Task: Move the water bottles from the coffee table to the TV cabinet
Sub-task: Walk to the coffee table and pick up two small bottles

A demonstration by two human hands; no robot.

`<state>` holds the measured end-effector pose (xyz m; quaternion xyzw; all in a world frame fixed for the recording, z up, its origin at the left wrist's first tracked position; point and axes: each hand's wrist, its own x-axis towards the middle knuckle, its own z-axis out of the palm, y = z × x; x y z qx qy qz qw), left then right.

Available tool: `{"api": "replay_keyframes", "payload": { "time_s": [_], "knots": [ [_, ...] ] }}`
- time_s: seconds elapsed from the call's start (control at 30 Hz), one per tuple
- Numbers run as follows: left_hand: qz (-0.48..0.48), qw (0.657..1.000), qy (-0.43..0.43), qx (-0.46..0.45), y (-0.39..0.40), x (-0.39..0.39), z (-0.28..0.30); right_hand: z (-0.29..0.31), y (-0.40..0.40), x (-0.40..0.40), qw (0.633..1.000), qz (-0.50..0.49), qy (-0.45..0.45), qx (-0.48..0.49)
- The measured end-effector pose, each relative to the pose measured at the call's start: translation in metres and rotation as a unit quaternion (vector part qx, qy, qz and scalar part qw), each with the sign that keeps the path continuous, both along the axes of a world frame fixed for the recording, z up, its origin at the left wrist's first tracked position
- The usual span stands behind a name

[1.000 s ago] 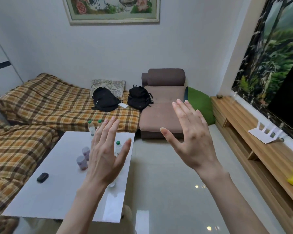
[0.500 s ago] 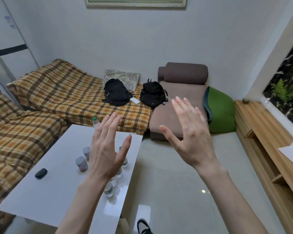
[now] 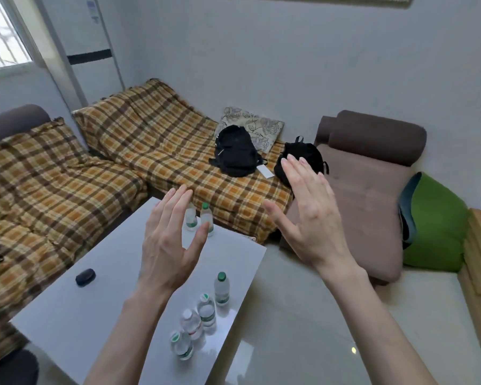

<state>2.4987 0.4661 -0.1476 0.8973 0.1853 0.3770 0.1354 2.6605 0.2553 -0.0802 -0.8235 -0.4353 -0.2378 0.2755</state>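
Four water bottles (image 3: 203,318) clustered lower centre on the coffee table (image 3: 67,315), near its right edge; two more (image 3: 199,220) at its far end. Left hand (image 3: 167,243) and right hand (image 3: 308,218) spread wide, empty, raised mid-frame. Risk: reaching into the tight cluster topples neighbours off the edge.

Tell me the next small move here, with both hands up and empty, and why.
Probably lower the left hand onto the nearest upright bottle in the row at the coffee table edge. Both it and the right hand are open and hold nothing, and every bottle in view stands on the table, so no bottle has been picked up yet.
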Motion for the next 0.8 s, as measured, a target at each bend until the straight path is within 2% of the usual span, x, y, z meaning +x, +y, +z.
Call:
{"api": "replay_keyframes", "payload": {
  "time_s": [0.2, 0.37, 0.57, 0.8],
  "knots": [
    [0.024, 1.000, -0.019, -0.005, 0.034, 0.041, -0.009, -0.007, 0.053, 0.052, 0.999, 0.052, 0.005, -0.009],
    [0.070, 0.998, 0.001, -0.011, 0.056, 0.056, -0.015, -0.012, 0.106, 0.083, 0.993, 0.117, 0.011, -0.005],
    [0.159, 0.985, 0.035, -0.049, 0.070, 0.064, -0.034, -0.029, 0.169, 0.115, 0.976, 0.213, 0.039, -0.031],
    [0.284, 0.953, 0.051, -0.095, 0.072, 0.090, -0.048, -0.041, 0.224, 0.169, 0.943, 0.319, 0.063, -0.078]
  ]
}}
